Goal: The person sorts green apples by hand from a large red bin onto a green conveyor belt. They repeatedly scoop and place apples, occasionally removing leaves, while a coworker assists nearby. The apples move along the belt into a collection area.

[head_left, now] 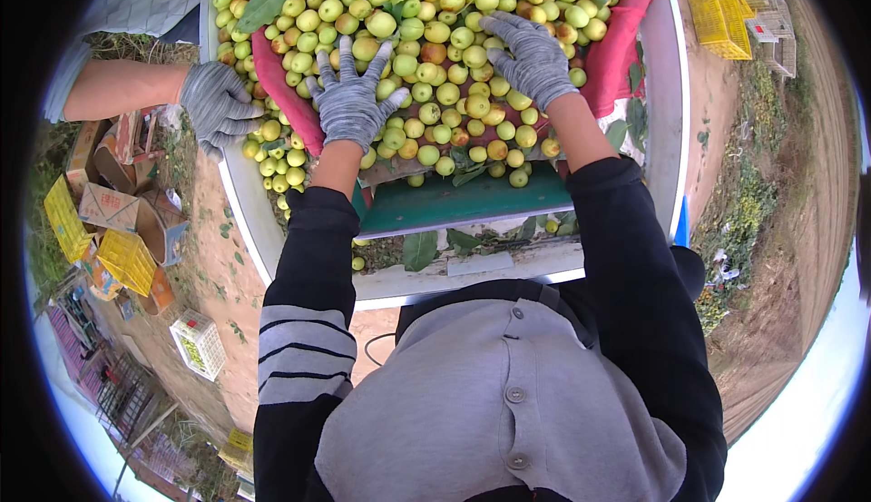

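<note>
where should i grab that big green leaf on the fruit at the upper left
Probably best pinch the big green leaf by its right-hand end, from above, with the left hand: it lies thin, broad and exposed on the round yellow-green fruit, that end nearer the hand's fingertips.

Your left hand (354,107) and right hand (537,62) are gloved in grey, streaked darker. Beneath them, the fruit (429,113) is yellow-green, some blushed reddish brown. The cloth (626,44) flanking your hands is crimson; the board (463,201) on your side of them, green. Nearer you, your left sleeve (308,257) is black with a grey band striped black, your right sleeve (626,257) black, and your shirt (454,393) grey.
</note>
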Tool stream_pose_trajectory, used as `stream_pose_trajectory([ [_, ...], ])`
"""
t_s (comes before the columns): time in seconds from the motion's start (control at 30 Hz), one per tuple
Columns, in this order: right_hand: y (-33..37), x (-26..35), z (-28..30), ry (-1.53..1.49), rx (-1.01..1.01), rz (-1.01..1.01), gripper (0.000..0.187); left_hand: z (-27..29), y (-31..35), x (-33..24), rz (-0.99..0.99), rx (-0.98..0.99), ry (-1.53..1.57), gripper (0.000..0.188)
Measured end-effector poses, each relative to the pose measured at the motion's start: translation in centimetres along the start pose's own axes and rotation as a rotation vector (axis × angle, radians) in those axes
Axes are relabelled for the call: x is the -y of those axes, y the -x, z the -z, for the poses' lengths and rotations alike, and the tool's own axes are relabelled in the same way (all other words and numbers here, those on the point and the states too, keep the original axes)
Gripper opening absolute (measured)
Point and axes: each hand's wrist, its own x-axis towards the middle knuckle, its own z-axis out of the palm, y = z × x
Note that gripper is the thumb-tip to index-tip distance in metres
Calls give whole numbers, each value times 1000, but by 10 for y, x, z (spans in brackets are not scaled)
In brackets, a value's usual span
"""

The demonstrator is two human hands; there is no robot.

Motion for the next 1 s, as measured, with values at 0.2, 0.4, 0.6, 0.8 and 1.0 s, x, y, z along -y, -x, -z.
stream_pose_trajectory([
  [0.2, 14, 7, -22, 44, 190, 36, 38, 1, 19, -1, -40, 85, -39, 65],
  [0.4, 43, -2, 13, -20, 158, 37, 31, -8, 70, -8, -109, 38, -5, 59],
  [0.6, -1, 62, -17, -293, 33, 32, 39, 0, 95, -12, -162, 35, 62, 58],
  [0.8, 37, 71, -52, -328, 151, 109, 30, 6, 89, -5, -338, -81, 477, 61],
  [1.0, 144, -24, 63, -970, -535, -445, 43, 4, -7, 30, -62, -401, 321, 67],
])
